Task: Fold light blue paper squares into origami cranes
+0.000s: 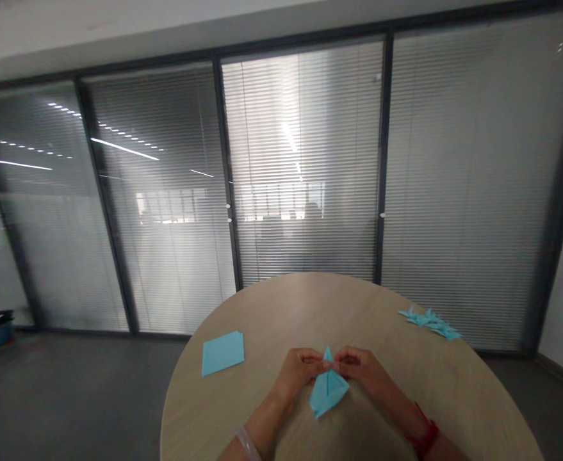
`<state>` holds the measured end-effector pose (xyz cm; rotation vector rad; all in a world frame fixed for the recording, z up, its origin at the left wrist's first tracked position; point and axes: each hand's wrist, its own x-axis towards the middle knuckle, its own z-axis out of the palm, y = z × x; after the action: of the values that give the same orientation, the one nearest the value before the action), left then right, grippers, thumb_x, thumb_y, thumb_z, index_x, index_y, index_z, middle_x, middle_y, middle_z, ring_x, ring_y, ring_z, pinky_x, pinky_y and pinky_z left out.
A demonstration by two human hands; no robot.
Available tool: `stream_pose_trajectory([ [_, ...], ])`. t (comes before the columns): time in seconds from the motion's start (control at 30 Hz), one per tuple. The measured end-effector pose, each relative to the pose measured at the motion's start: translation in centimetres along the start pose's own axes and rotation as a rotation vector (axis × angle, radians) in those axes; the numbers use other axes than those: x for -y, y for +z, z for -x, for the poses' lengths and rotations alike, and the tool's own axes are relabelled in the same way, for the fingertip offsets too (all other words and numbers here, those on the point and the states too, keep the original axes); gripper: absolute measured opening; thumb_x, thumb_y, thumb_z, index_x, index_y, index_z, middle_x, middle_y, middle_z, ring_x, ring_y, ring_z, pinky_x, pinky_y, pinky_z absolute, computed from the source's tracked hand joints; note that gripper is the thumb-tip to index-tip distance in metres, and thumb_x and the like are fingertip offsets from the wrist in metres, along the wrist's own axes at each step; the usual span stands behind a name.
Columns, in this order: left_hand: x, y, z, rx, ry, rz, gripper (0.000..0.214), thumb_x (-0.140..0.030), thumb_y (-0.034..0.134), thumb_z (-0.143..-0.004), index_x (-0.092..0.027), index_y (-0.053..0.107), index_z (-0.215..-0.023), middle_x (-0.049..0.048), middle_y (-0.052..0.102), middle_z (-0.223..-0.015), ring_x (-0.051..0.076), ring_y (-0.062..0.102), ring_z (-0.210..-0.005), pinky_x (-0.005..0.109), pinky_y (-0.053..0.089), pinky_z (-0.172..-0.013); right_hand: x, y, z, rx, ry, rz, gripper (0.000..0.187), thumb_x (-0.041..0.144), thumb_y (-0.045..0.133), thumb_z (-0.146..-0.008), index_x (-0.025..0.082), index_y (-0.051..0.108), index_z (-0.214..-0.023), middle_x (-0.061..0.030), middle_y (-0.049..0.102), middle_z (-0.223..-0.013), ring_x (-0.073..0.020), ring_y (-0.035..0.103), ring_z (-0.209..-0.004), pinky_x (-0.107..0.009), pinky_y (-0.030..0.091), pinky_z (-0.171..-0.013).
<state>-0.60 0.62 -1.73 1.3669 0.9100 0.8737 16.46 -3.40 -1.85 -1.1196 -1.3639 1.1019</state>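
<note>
The left hand (300, 374) and right hand (358, 370) pinch the upper point of a folded blue origami paper (328, 392), fingertips meeting, above a round wooden table (281, 304). A square blue paper sheet (222, 353) lies at ten o'clock from the hands. Folded blue paper figures (430, 323) sit near the table's edge at two o'clock.

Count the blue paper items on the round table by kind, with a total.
Flat square sheet: 1
Folded piece pinched by left hand and right hand: 1
Overlapping folded pieces: at least 2, exact number unclear
Total: at least 4
</note>
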Motion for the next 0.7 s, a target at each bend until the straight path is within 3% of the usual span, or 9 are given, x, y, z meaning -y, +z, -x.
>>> stream_pose_trajectory([
  [0.3,-0.3,0.2,0.0,-0.001,0.05,-0.153,0.051,-0.059,0.076,-0.045,-0.011,0.067,-0.06,-0.0031,0.051,-0.047,0.01,0.044,-0.048,0.024,0.033,-0.05,-0.6,-0.1,-0.1,-0.029,-0.056,0.155,0.029,0.043,0.071,-0.061,0.015,0.065,-0.064,-0.0029,0.066,-0.062,-0.0182,0.06,-0.062,-0.027,0.044,-0.061],
  [0.47,-0.3,0.1,0.2,-0.002,0.056,-0.184,0.048,-0.057,0.074,-0.049,-0.012,0.067,-0.062,-0.0032,0.051,-0.049,0.009,0.041,-0.047,0.024,0.031,-0.049,0.0,-0.1,0.0,-0.081,-0.086,0.128,0.033,0.047,0.067,-0.067,0.015,0.067,-0.073,-0.0038,0.067,-0.065,-0.0182,0.06,-0.062,-0.028,0.045,-0.061],
  [0.7,-0.3,0.6,0.6,0.087,0.046,-0.305,0.051,-0.06,0.07,-0.054,-0.011,0.07,-0.065,-0.0034,0.048,-0.049,0.009,0.038,-0.047,0.024,0.031,-0.048,0.8,0.2,0.4,-0.016,-0.126,0.2,0.033,0.048,0.066,-0.067,0.015,0.071,-0.071,-0.0076,0.072,-0.071,-0.0235,0.065,-0.071,-0.032,0.048,-0.069],
])
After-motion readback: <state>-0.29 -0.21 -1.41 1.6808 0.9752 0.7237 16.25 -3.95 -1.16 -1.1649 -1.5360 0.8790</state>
